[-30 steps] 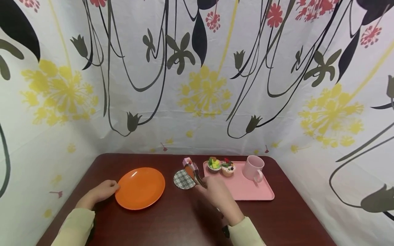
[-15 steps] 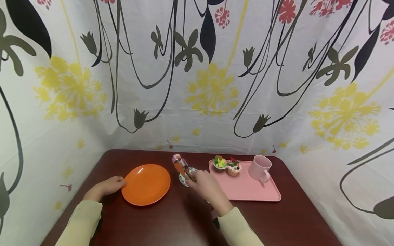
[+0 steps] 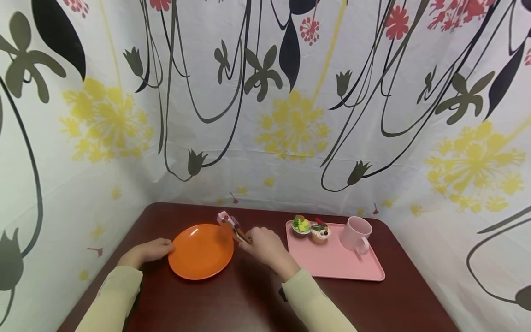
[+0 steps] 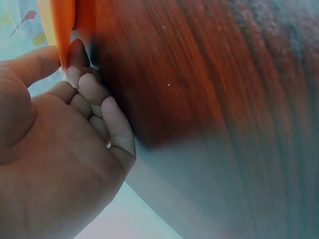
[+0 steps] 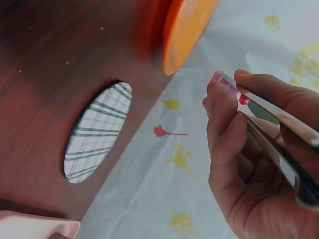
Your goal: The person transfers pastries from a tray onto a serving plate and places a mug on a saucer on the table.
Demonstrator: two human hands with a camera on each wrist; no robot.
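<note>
My left hand pinches the left rim of an orange plate. The left wrist view has the thumb on one side of the plate's edge and curled fingers on the other. In my right hand is a pair of metal tongs, gripped between thumb and fingers. A small pink piece of toy cake with a red dot sits at the tongs' tips. In the head view it overlaps the plate's upper right rim. Fingers partly hide it in the right wrist view.
Right of my right hand lies a pink tray, bearing two toy cupcakes and a pink mug. A round plaid coaster rests on the dark wooden table; my right hand hides it in the head view. Flower-printed cloth hangs behind.
My right hand has carried the tongs and cake leftward, from over the coaster to the plate's upper right rim. My left hand keeps its hold on the plate. The head view has shifted slightly.
</note>
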